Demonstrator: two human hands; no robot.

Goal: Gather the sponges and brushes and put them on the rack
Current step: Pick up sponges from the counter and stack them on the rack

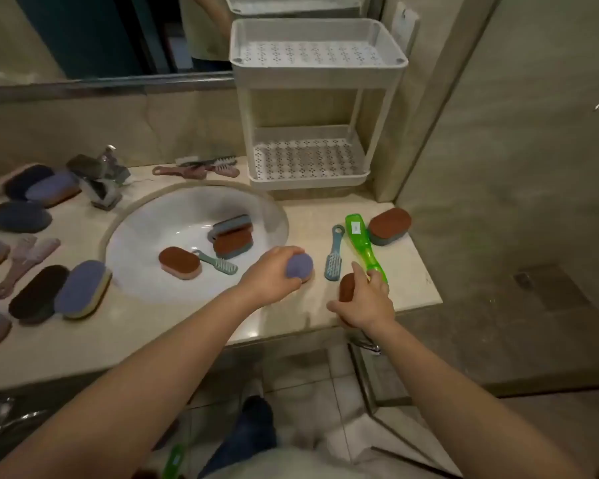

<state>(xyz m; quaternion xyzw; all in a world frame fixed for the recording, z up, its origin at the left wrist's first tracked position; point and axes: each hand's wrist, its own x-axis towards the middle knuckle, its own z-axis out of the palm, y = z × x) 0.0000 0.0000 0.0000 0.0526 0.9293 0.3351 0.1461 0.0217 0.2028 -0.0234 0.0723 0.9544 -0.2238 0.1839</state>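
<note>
My left hand (272, 274) grips a purple sponge (300, 266) on the counter just right of the sink. My right hand (367, 300) curls round a brown sponge (347, 286) near the counter's front edge, and its fingers touch the handle of a green brush (362, 242). A grey-blue brush (334, 259) lies between my hands. Another brown sponge (389, 224) sits at the counter's right end. The white two-tier rack (317, 69) stands behind, with both shelves bare.
The white sink (146, 229) holds three sponges and a teal brush (217, 262). Several sponges and pink brushes lie on the counter to the left, around the tap (101, 179). More brushes (201, 167) lie behind the sink. A wall borders the right side.
</note>
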